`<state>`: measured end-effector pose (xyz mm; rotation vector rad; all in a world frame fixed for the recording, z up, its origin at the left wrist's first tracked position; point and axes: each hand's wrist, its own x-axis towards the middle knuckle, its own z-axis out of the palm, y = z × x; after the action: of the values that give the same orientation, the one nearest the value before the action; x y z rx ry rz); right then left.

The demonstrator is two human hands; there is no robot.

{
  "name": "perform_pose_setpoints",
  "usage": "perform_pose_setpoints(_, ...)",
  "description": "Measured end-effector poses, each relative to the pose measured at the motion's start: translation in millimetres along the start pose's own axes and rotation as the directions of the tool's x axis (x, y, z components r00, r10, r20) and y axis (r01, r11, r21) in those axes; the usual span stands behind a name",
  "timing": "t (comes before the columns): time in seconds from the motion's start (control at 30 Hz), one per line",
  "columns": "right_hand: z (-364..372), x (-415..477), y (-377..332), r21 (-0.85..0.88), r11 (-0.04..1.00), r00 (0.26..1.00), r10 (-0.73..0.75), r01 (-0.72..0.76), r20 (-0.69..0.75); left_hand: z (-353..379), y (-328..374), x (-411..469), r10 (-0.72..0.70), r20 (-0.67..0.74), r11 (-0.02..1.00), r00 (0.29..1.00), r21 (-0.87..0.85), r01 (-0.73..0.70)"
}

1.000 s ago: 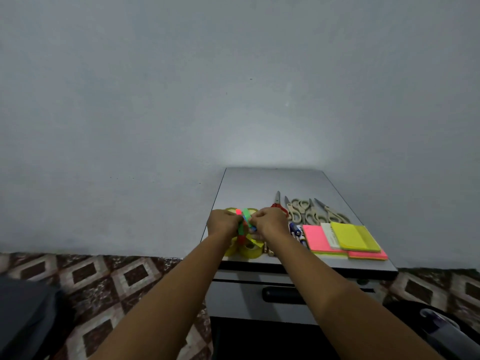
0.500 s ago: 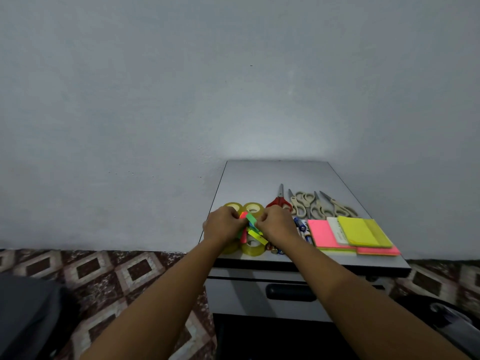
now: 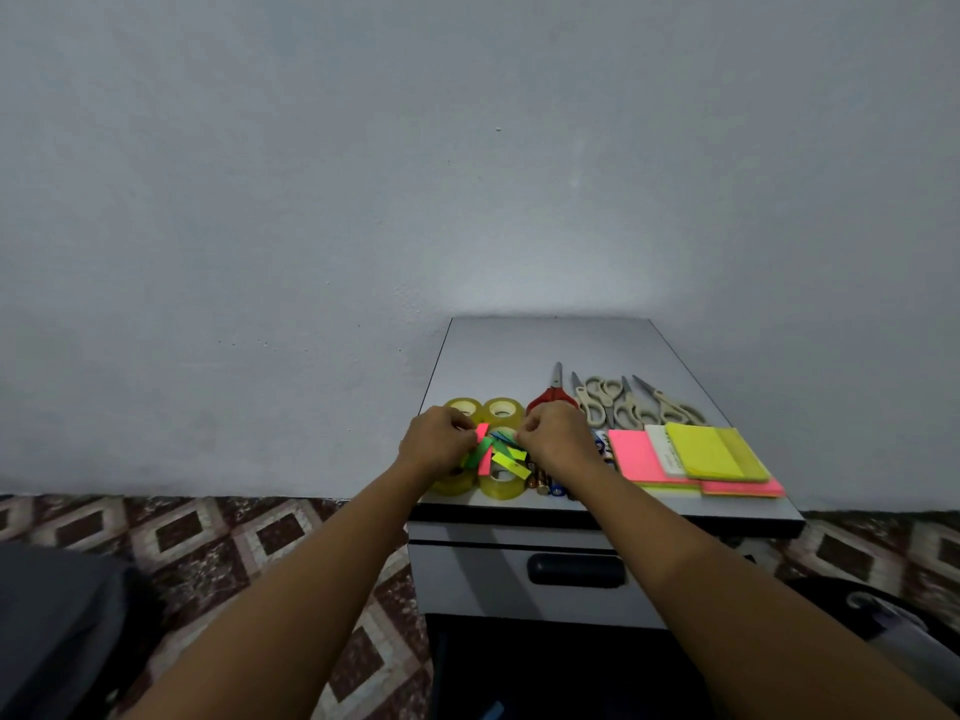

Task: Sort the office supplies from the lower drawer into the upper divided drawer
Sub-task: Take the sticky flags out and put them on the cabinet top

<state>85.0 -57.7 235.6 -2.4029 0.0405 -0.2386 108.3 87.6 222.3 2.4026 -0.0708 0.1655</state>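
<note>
Head view: two bare forearms are seen reaching forward from the bottom edge towards the flat grey cabinet top (image 3: 545,345).
Dark opening (image 3: 545,667): found lowest under the cabinet top; its contents cannot be made out.
Drawer front (image 3: 467,579): a grey panel with a black recessed handle, set directly beneath the cabinet top's front edge.
Floor tiles (image 3: 208,537): a brown-and-cream diamond pattern is seen to the left and right below the cabinet top.
Tape rolls (image 3: 501,488): several clear yellowish rolls are grouped at the front-left corner of the cabinet top.
Batteries (image 3: 543,481): small gold and blue cylinders are laid at the front edge of the cabinet top, just beside the tape rolls.
Left hand (image 3: 434,444): held over the tape rolls, fingers curled and pinched on the strips.
Right hand (image 3: 558,439): held opposite, fingertips likewise pinched on the strips.
Neon paper strips (image 3: 493,454): a fan of pink, green, yellow and blue slips is gripped between both hands above the front-left of the cabinet top.
Sticky-note pads (image 3: 636,457): pink, white and yellow pads are overlapped at the front-right of the cabinet top.
Red-handled scissors (image 3: 550,397): laid mid-depth on the cabinet top, blades pointed rearward.
Beige-handled scissors (image 3: 623,402): several pairs are laid to the right of the red pair.
Wall (image 3: 467,174): a plain pale surface is met by the rear edge of the cabinet top.
</note>
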Motion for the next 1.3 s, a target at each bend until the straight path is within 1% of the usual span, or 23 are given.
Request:
perform_pose_setpoints(0.17,-4,-8,-1,0.025,0.999,1.0,-0.028,0.028,-0.013,-1,3,-6,0.039,-0.046,0.999,0.998,-0.032,-0.041)
perform_pose_setpoints(0.3,-10,-20,-1,0.04,0.996,0.996,-0.074,0.076,-0.045,-1,8,-20,0.063,-0.109,0.992,0.992,-0.098,-0.074)
perform_pose_setpoints(0.43,-14,-46,5,0.105,0.986,0.991,-0.122,0.127,-0.059,5,14,-51,0.117,-0.157,0.979,0.981,-0.148,-0.141)
perform_pose_setpoints(0.5,-14,-61,12,0.104,0.984,0.989,-0.141,0.146,-0.055,10,15,-70,0.161,-0.138,0.963,0.977,-0.197,-0.186)
perform_pose_setpoints(0.6,-13,-89,28,0.149,0.979,0.99,-0.132,0.139,-0.054,19,11,-103,0.234,-0.063,0.932,0.97,-0.269,-0.242)
perform_pose_setpoints(0.67,-8,-109,41,0.19,0.976,0.994,-0.105,0.108,-0.025,28,3,-120,0.25,-0.011,0.921,0.968,-0.307,-0.242)
perform_pose_setpoints(0.73,3,-127,57,0.189,0.978,0.995,-0.091,0.085,0.026,39,-9,-133,0.236,0.07,0.921,0.969,-0.334,-0.2)
perform_pose_setpoints(0.8,21,-148,77,0.181,0.983,0.996,-0.047,0.032,0.079,57,-26,-147,0.171,0.171,0.939,0.97,-0.325,-0.108)
perform_pose_setpoints(0.87,43,-164,96,0.174,0.983,0.989,0.027,-0.052,0.144,75,-45,-159,0.075,0.268,0.963,0.961,-0.271,0.001)
perform_pose_setpoints(0.97,75,-180,124,0.129,0.982,0.966,0.101,-0.135,0.238,104,-72,-170,-0.069,0.392,0.979,0.917,-0.149,0.137)
perform_pose_setpoints(1.1,109,-186,148,0.092,0.974,0.921,0.164,-0.209,0.352,137,-101,-177,-0.214,0.456,0.973,0.864,0.026,0.228)
perform_pose_setpoints(1.23,140,-184,164,0.007,0.976,0.892,0.195,-0.216,0.408,168,-116,-184,-0.351,0.483,0.93,0.802,0.084,0.357)
perform_pose_setpoints(1.3,156,-182,172,-0.05,0.979,0.873,0.198,-0.197,0.446,182,-123,-188,-0.406,0.488,0.91,0.773,0.14,0.39)
